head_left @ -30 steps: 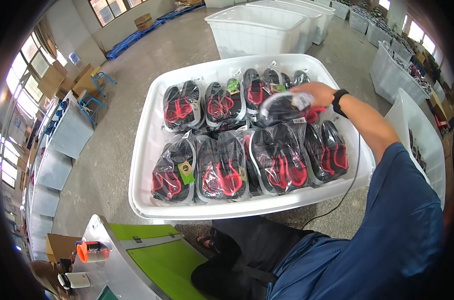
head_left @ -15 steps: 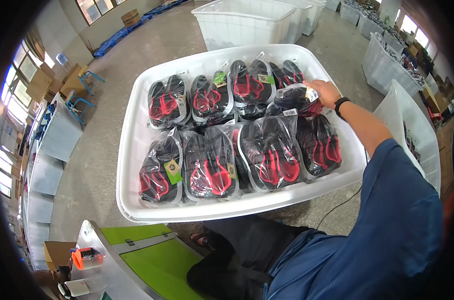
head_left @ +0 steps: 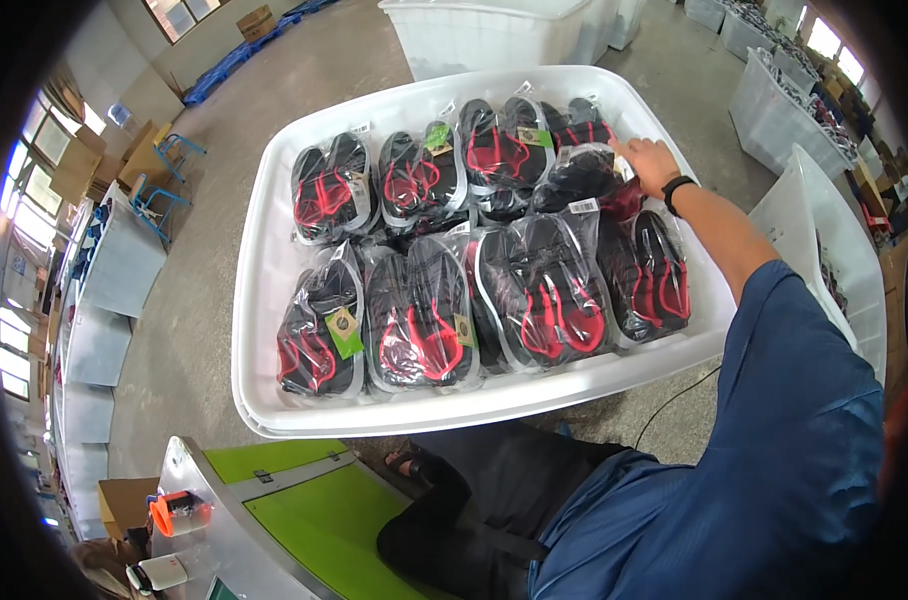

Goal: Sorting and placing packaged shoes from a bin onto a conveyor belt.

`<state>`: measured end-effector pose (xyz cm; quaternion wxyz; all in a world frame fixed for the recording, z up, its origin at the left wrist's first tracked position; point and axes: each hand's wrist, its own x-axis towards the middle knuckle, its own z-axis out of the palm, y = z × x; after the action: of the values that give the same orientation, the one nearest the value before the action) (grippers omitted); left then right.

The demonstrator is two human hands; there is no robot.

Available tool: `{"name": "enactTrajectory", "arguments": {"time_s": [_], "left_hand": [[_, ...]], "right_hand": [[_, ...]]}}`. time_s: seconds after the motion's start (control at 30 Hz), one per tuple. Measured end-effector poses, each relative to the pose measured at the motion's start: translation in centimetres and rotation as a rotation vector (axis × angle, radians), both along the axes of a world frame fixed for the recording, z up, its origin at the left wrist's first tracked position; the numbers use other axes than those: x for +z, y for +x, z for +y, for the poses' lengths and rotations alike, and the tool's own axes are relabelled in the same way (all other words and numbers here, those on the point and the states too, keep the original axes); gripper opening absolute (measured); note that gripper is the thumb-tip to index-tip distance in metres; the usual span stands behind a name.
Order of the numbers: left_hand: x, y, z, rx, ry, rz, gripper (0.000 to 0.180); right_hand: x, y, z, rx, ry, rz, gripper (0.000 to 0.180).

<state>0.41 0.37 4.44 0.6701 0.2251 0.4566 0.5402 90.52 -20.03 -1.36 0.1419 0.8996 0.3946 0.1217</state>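
Note:
My right hand (head_left: 649, 165), with a black band on the wrist, is at the far right corner of a large white plastic tub (head_left: 259, 300). Its fingers are bent over the end of a bagged pair of black and red shoes (head_left: 582, 172), which lies turned on its side; the thumb is hidden. More pairs in clear plastic bags lie in two rows, among them a front pair (head_left: 539, 300) and a front right pair (head_left: 646, 280). Green and brown tags show on some, such as the tag (head_left: 345, 332) at the front left. My left hand is out of view.
A metal-topped table with a green front (head_left: 324, 520) stands near left, holding an orange tape roll (head_left: 171, 514). White bins (head_left: 494, 40) stand beyond the tub. Another bin (head_left: 814, 250) is close on the right. A cable (head_left: 674, 400) runs along the floor.
My right hand has shifted slightly at the far right corner, and the bagged pair under it lies flatter. The whole view has moved a little.

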Motion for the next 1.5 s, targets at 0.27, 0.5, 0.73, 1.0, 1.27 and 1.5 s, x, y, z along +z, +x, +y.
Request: {"name": "enactTrajectory", "arguments": {"time_s": [0.27,0.5,0.73,1.0,1.27,1.5], "left_hand": [[-1.7,-1.1,0.3,0.056,0.118,-0.006,0.062],[-1.6,-2.2,0.6,-0.015,0.056,-0.124,0.061],[-2.1,-1.1,0.3,0.005,0.110,-0.022,0.060],[-1.1,-1.0,-0.2,0.051,0.102,0.047,0.062],[-3.0,-1.9,-0.5,0.093,0.119,-0.055,0.062],[-2.5,-2.6,0.3,0.024,0.113,-0.066,0.065]], "right_hand": [[-6.9,-1.1,0.1,-0.070,-0.036,-0.168,0.060],[0.1,-1.6,4.4,-0.031,0.257,0.307,0.088],[-2.0,-1.9,6.3,0.158,0.282,0.171,0.057],[-3.6,-7.1,11.8,0.237,0.140,-0.025,0.046],[-5.0,-4.8,8.7,0.066,0.109,0.034,0.050],[-4.0,-3.9,8.9,0.064,0.140,0.223,0.051]]}}
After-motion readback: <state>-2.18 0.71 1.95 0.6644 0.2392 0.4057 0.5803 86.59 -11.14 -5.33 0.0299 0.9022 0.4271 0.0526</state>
